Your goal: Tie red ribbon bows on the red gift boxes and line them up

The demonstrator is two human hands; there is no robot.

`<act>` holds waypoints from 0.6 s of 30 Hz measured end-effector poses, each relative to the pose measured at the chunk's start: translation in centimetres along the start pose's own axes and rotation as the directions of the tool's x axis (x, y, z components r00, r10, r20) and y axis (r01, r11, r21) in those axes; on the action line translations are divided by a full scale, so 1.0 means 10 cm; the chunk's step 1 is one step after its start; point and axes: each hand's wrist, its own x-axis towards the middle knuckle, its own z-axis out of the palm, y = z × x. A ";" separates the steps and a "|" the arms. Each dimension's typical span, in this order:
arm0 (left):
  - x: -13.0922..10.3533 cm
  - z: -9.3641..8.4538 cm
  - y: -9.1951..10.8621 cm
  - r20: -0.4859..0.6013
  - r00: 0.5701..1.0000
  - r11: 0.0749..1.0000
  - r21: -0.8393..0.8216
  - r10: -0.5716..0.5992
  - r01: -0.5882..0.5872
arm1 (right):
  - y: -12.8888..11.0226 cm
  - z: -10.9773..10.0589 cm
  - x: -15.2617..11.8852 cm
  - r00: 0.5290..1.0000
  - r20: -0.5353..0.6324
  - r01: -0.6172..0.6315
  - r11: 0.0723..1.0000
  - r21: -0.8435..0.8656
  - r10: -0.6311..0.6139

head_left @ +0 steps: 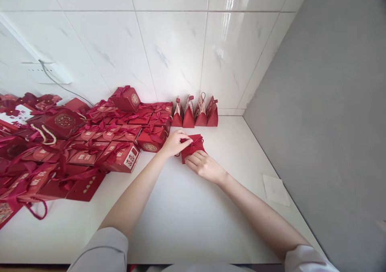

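Observation:
On the white tabletop in front of me lies a small red gift box [196,138] with a thin red ribbon [197,143] gathered across its top. My left hand [175,143] is at its left side, thumb and fingers pinched together on the ribbon. My right hand [205,166] covers the box's front right part, its fingers curled in against it. What exactly those fingers grip is hidden beneath them. Just behind the box, several triangular red boxes [188,117] with little loops on top stand in a row.
A large mass of red gift boxes with ribbons [117,157] fills the table's left side, some stacked on others. Behind is a white tiled wall [171,47] with a cabled power strip [45,72]. At right, a white paper sheet [276,189] lies beside a grey panel [325,115].

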 end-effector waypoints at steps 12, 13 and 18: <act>-0.06 -0.11 0.04 0.108 0.994 0.995 -0.095 -0.010 0.020 | -0.05 -0.07 -0.17 0.990 -0.106 -0.057 0.963 0.263 0.088; -0.10 -0.13 0.06 0.117 0.993 0.994 -0.108 0.000 0.012 | -0.04 -0.10 -0.20 0.969 -0.144 -0.147 0.937 0.317 0.201; -0.36 -0.07 0.10 0.084 0.996 0.990 -0.139 0.015 -0.003 | 0.06 -0.11 -0.34 0.562 -0.044 -0.613 0.452 0.647 0.826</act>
